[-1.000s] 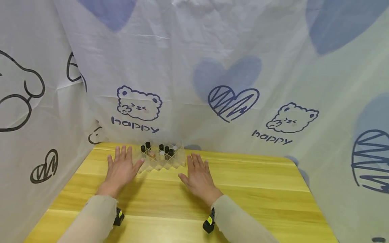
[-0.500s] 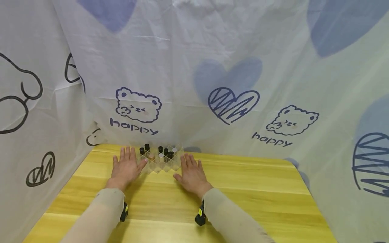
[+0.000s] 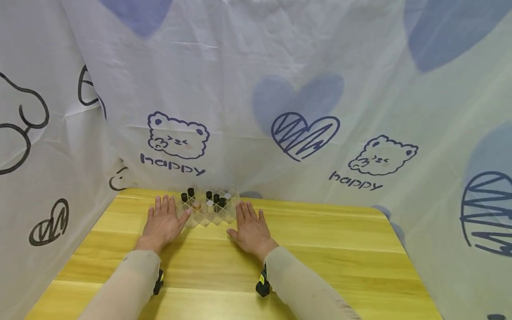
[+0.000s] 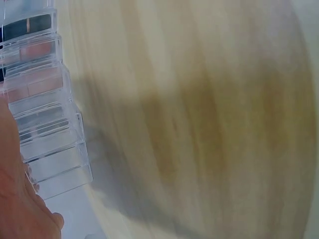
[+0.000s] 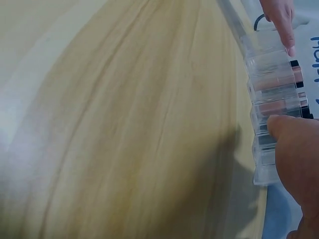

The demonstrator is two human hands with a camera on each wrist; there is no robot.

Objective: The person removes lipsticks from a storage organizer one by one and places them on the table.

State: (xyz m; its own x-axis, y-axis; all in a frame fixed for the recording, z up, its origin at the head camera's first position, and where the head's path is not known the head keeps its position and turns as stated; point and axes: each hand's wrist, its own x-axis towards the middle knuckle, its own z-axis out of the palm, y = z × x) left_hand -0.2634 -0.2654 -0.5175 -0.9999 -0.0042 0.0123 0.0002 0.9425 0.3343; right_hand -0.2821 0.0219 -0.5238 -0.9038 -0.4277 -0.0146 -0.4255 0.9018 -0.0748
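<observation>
The fingers (image 3: pixel 165 205) of the left hand (image 3: pixel 161 226) are held straight and slightly spread, released, with the thumb angled out toward the left end of a clear rack (image 3: pixel 206 218). The right hand (image 3: pixel 253 232) is laid out likewise at the right end, its fingers straight and released, its thumb turned inward. By the head view, the rack is flanked by both hands; whether its walls are touched cannot be told for certain.

The rack is set at the far edge of the worktop (image 3: pixel 340 253), near the cloth behind. It is divided into diamond-shaped compartments, and its front edge is zigzagged. Small tubes (image 3: pixel 216 198) are held in some of these, mostly black-capped, a few topped in white and one in orange-pink. Through the clear walls, pinkish and dark bodies are shown in the wrist views.

Both forearms are covered by cream sleeves (image 3: pixel 308 286), and a black wrist camera (image 3: pixel 262 284) with a yellow mark is worn at each wrist. The worktop is wood-grained and yellowish. Beyond it, a white cloth (image 3: pixel 240 155) is hung, printed with hearts, bears and the word "happy".
</observation>
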